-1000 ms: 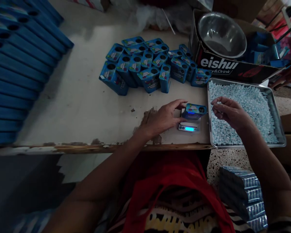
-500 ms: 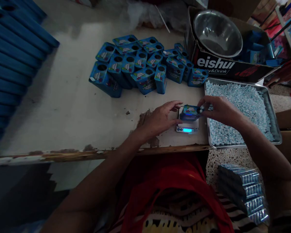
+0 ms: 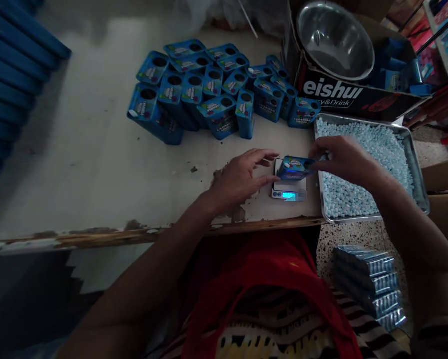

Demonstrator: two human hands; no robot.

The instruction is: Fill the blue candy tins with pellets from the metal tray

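Note:
A small blue candy box (image 3: pixel 296 167) sits on a compact digital scale (image 3: pixel 280 194) whose display glows blue. My left hand (image 3: pixel 242 174) is just left of the box, fingers spread and thumb tip close to its lower corner; whether it touches, I cannot tell. Over the box's right end, by its opening, my right hand (image 3: pixel 343 157) is closed with fingers curled round a few pale candies (image 3: pixel 326 155). Beneath that arm lies a metal tray (image 3: pixel 323 209) filled with small pale blue and white candies (image 3: pixel 351 194).
Several similar blue boxes (image 3: pixel 218 117) with round openings stand behind the scale. A steel bowl (image 3: pixel 334 42) rests on a black carton (image 3: pixel 327 94) at the back right. Blue boxes (image 3: pixel 14 85) are stacked at left. Wrapped packs (image 3: pixel 373 279) sit on the floor beyond the worn table edge (image 3: pixel 134 237).
The view has shifted slightly, so the table things appear higher. My right hand stays at the box's opening, where fewer candies show between the fingers. My left hand remains beside the box.

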